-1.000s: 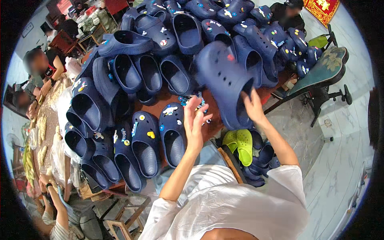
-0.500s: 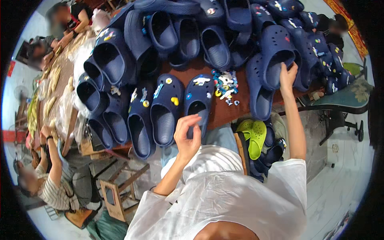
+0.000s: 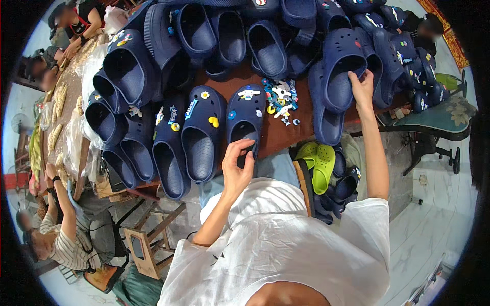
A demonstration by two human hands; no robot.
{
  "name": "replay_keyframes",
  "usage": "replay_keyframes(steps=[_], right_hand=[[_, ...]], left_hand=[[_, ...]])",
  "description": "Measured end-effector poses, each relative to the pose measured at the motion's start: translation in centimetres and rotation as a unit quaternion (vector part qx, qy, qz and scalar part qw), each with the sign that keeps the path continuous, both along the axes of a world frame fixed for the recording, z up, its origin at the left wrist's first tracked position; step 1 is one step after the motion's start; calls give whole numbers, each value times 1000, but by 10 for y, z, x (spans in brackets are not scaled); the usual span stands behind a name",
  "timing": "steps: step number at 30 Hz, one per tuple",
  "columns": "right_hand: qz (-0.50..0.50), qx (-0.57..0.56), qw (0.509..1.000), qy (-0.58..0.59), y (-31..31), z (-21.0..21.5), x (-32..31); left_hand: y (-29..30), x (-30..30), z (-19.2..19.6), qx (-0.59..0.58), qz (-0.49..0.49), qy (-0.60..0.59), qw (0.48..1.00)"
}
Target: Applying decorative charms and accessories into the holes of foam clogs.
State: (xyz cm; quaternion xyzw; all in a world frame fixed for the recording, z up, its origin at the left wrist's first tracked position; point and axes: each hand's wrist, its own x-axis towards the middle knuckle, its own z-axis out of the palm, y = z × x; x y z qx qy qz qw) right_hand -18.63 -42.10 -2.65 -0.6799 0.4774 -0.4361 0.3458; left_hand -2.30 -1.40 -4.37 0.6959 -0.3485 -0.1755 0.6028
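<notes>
My right hand (image 3: 361, 92) grips the heel rim of a navy clog (image 3: 343, 66) with round vent holes and a small red mark, thumb inside the opening. That clog lies over another plain navy clog (image 3: 326, 127). My left hand (image 3: 237, 166) hovers by the heel of a navy clog (image 3: 246, 109) carrying a white character charm and small blue and white charms. Its fingers are loosely bent, thumb apart, and nothing shows between them. Left of it stands a clog (image 3: 204, 132) with flower, lettering and yellow charms. A heap of loose charms (image 3: 280, 102) lies between my hands.
More navy clogs (image 3: 127, 69) are piled along the far side and left of the brown table (image 3: 286, 136). Green clogs (image 3: 323, 168) sit low on the right, near a chair (image 3: 434, 122). A wooden stool (image 3: 145, 252) and a seated person (image 3: 66, 229) are at left.
The view has shifted, and the table things appear slightly higher and farther left. My left hand has come closer to the charm-covered clog's heel. My right hand keeps its grip on the plain clog.
</notes>
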Motion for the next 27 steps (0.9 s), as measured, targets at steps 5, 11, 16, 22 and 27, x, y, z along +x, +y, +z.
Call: replay_keyframes(steps=[5, 11, 16, 22, 27], right_hand=[[21, 84, 995, -40, 10, 9, 12], [13, 27, 995, -98, 29, 22, 11], [61, -239, 968, -41, 130, 49, 19], [311, -47, 947, 63, 217, 10, 79], [298, 38, 951, 72, 221, -32, 121]], left_hand=[[2, -1, -2, 7, -1, 11, 1000], [1, 1, -4, 4, 9, 31, 999], [-5, 3, -11, 11, 7, 74, 997], [-25, 2, -18, -70, 3, 287, 955], [-28, 9, -3, -66, -7, 319, 945]])
